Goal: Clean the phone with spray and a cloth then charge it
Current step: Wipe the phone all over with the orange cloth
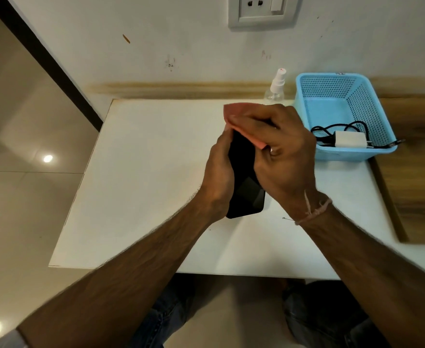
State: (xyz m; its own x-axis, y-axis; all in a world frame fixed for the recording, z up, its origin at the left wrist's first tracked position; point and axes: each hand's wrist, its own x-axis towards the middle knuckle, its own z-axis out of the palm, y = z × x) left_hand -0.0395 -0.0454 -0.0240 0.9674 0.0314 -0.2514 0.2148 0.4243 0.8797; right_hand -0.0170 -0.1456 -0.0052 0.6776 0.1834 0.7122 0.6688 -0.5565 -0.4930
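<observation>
At the centre of the frame, above a white table (143, 172), a person holds a black phone (246, 194) upright and slightly tilted between both hands. The left hand (219, 169) wraps the phone's left edge, its fingers curled behind the body and hidden from view. The right hand (281, 156) has its fingers bent around a pink cloth (236, 111), which it presses against the upper part of the phone. Only the phone's lower end, glossy and catching a dull reflection, shows below the hands. A clear spray bottle (276, 86) stands against the wall just above the hands, near a blue basket (372, 106) at the right of the frame. In the basket lie a white charger (349, 140) and a black cable (337, 128). A wall socket (259, 8) sits at the top edge of the frame. The wiping stage appears to be under way, with charging not yet begun. The phone looks rigid, light and smooth, probably slippery if wet with spray, and its glass face is fragile. It is best gripped along its long edges, as the left hand does, which leaves the face free. The cloth is soft and limp and bunches readily under the fingers.
</observation>
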